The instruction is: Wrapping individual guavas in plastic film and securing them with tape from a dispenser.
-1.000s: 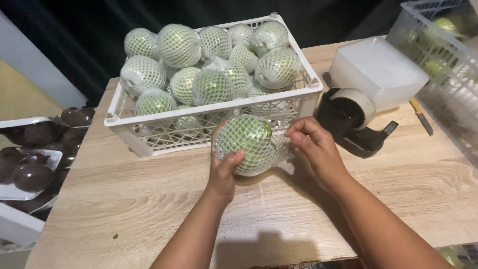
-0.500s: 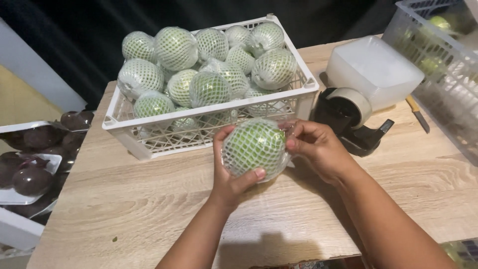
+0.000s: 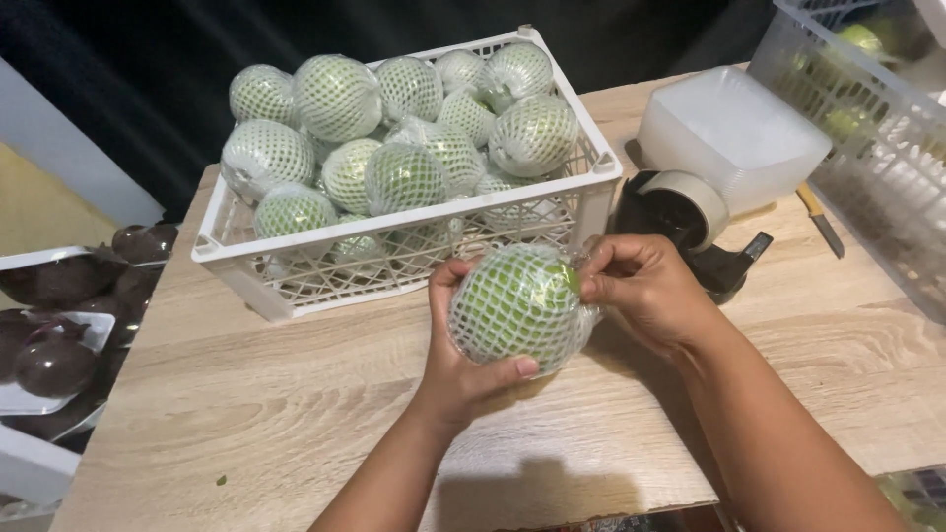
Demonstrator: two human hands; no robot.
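A light wooden table (image 3: 296, 414) is being taken up at the back by a white slatted crate (image 3: 394, 258) heaped with green fruits in white foam netting (image 3: 399, 128), with a black tape dispenser (image 3: 690, 229) standing just beside its right end. In front of the crate, above the tabletop, one net-wrapped green fruit (image 3: 517, 307) is being cupped from below and behind by the left hand (image 3: 463, 365), closed around it. Its clear film is being pinched at the upper right by the fingers of the right hand (image 3: 645, 296).

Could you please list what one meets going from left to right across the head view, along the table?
Dark fruits in trays → white crate of netted green fruits → tape dispenser → stack of clear containers → grey mesh basket.
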